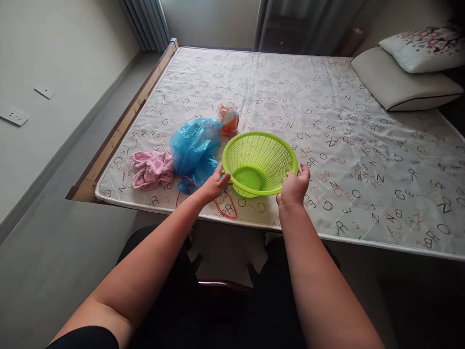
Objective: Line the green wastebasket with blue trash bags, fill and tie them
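A person's left grip [217, 185] and right grip [295, 186] clasp opposite sides of a lime-green mesh basket [262, 154] at the near edge of a letter-print mattress [298, 94]. To its left are a red cord [228, 216], a pink towel [152, 169] and a blue plastic bag [196, 143]; just beyond sits a clear-wrapped orange package [228, 123]. A beige pillow [403, 82] and a floral pillow [417, 51] rest at far right.

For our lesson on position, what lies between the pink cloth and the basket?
The blue bag, with red string at its near end, in the head view.
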The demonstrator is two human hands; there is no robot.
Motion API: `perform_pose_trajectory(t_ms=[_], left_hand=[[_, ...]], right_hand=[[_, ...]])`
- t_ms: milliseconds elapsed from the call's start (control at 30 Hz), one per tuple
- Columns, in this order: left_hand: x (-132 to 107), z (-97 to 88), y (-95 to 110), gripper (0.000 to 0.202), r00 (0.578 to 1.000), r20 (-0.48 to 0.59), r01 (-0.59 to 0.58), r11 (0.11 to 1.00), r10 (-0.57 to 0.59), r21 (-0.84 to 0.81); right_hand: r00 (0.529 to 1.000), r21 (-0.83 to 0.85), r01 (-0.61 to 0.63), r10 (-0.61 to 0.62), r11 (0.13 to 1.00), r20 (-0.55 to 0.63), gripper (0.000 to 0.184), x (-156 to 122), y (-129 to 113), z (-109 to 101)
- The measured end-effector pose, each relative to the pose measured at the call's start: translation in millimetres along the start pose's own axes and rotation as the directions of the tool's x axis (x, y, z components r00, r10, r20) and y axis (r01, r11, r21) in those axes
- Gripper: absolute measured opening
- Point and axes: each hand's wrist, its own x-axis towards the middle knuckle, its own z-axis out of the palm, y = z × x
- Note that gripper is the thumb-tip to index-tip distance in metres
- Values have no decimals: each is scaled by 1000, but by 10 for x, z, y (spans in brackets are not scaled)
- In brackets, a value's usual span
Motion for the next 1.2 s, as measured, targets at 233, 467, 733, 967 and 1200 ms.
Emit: perform_pose_trajectory(t_ms=[233,467,733,967,1200], left_hand=[[-68,-195,19,78,975,51,174,883,-217,436],[-176,-101,-92,46,912,31,127,352,-410,927],[-104,195,-163,49,901,68,33,222,-428,974],[96,241,-166,43,898,-4,105,205,-440,973],[161,-56,129,15,980,-197,144,592,25,793]], right_hand=[[979,28,-41,46,999,-200,69,226,184,-161],[947,-72,11,-33,997,-319,74,34,-216,-80],[769,-137,638,-635,758,70,32,-590,-850,-88],[543,42,813,-782,581,305,24,-753,-743,12],[567,12,804,-774,594,281,24,-673,-755,6]])
